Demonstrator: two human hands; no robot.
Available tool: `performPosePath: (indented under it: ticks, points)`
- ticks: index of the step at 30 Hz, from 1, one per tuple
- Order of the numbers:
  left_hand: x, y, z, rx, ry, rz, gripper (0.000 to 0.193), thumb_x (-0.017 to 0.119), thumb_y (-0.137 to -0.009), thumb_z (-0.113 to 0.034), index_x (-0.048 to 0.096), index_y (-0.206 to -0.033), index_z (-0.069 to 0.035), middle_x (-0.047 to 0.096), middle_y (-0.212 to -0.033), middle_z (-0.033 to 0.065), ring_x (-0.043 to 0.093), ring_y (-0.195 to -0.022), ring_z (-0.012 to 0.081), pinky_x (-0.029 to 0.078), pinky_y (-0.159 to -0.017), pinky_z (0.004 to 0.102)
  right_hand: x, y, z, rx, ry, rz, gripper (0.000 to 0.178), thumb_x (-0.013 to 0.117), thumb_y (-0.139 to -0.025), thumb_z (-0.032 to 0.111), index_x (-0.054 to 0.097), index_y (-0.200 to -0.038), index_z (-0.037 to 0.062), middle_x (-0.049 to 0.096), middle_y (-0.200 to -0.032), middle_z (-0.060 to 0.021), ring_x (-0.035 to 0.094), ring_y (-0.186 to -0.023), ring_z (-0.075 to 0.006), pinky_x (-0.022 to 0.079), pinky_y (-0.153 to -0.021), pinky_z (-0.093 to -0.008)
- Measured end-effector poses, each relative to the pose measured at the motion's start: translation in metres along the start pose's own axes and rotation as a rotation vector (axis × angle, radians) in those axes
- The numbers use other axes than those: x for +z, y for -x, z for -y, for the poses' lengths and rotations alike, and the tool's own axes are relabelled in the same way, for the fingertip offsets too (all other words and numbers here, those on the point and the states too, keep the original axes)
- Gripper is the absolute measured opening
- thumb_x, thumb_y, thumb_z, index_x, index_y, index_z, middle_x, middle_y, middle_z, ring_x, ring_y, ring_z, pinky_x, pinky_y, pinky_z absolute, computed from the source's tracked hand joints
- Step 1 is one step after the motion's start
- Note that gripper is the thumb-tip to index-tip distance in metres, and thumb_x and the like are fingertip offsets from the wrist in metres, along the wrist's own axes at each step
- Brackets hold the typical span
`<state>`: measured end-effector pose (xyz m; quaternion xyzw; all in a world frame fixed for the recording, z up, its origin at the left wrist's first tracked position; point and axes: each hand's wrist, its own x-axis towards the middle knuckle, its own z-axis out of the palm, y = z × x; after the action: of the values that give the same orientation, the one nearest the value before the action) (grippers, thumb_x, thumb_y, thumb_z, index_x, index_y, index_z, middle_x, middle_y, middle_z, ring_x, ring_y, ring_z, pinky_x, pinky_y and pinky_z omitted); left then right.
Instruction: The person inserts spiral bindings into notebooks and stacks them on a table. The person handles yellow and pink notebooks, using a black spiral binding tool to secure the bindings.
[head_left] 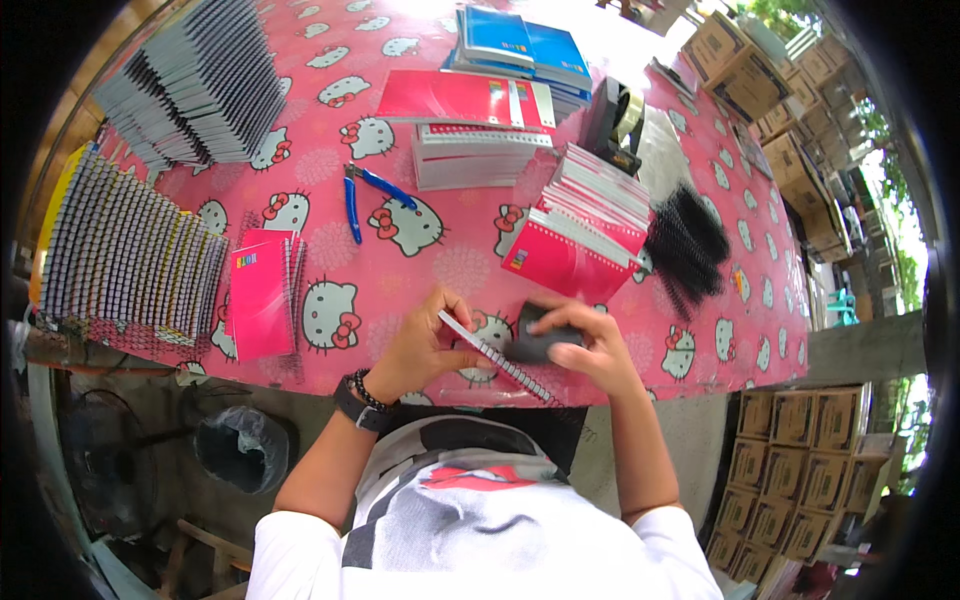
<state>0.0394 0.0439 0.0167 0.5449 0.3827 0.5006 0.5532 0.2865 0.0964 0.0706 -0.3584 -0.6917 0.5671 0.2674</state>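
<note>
My left hand (424,342), with a dark watch and beaded bracelet at the wrist, pinches one end of a small spiral notebook (492,353). The notebook is held on edge, its white coil running down toward the table's near edge. Curled over a dark grey, rounded block-like object (532,335) beside the notebook is my right hand (592,345); the object's exact kind is unclear. A pink stack of notebooks (572,250) lies just beyond the right hand, with a heap of loose black coils (688,245) to its right.
Blue-handled pliers (355,200) lie mid-table. A black tape dispenser (611,122) stands behind the pink stack. Bound pink notebooks (262,290) and tall coil-bound stacks (130,250) fill the left side. More pink (450,95) and blue notebooks (497,38) sit at the back. Cartons (790,470) are piled at right.
</note>
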Motion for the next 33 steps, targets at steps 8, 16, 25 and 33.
performPosePath:
  ticks: [8,16,25,33]
  points:
    - [0.002,0.006,0.002,0.023,-0.070,0.017,0.049,0.080,-0.067,0.005,0.044,-0.097,-0.009,0.047,-0.092,-0.0005,0.050,-0.089,0.0086,0.046,-0.083,0.0253,0.018,-0.014,0.014,-0.116,-0.433,0.188,0.055,0.075,-0.070,0.047,0.068,-0.091,-0.0025,0.061,-0.119,-0.0184,0.058,-0.107,-0.0257,0.042,-0.095,-0.0366]
    - [-0.002,0.004,0.009,0.049,-0.127,-0.019,0.045,0.083,-0.068,-0.007,0.047,-0.094,-0.007,0.051,-0.091,0.0035,0.052,-0.086,0.0130,0.045,-0.076,0.0280,0.028,-0.030,0.023,-0.003,0.259,-0.098,0.040,0.077,-0.070,0.032,0.068,-0.093,0.0004,0.061,-0.117,-0.0205,0.058,-0.107,-0.0251,0.043,-0.092,-0.0339]
    - [0.001,0.002,0.011,-0.004,-0.031,-0.038,0.041,0.081,-0.074,-0.013,0.048,-0.098,-0.006,0.054,-0.092,0.0037,0.055,-0.083,0.0123,0.047,-0.074,0.0285,0.018,0.003,0.028,-0.258,-0.021,-0.242,0.053,0.077,-0.071,0.040,0.066,-0.104,0.0002,0.053,-0.132,-0.0187,0.050,-0.121,-0.0282,0.038,-0.101,-0.0383]
    - [0.015,-0.009,-0.020,0.080,0.069,-0.051,0.025,0.068,-0.083,0.003,0.054,-0.103,-0.002,0.056,-0.095,0.0024,0.056,-0.091,0.0094,0.048,-0.080,0.0242,-0.054,0.102,-0.072,0.127,1.139,-0.983,0.051,0.079,-0.072,0.033,0.062,-0.110,0.0036,0.046,-0.138,-0.0192,0.048,-0.122,-0.0326,0.038,-0.101,-0.0401]
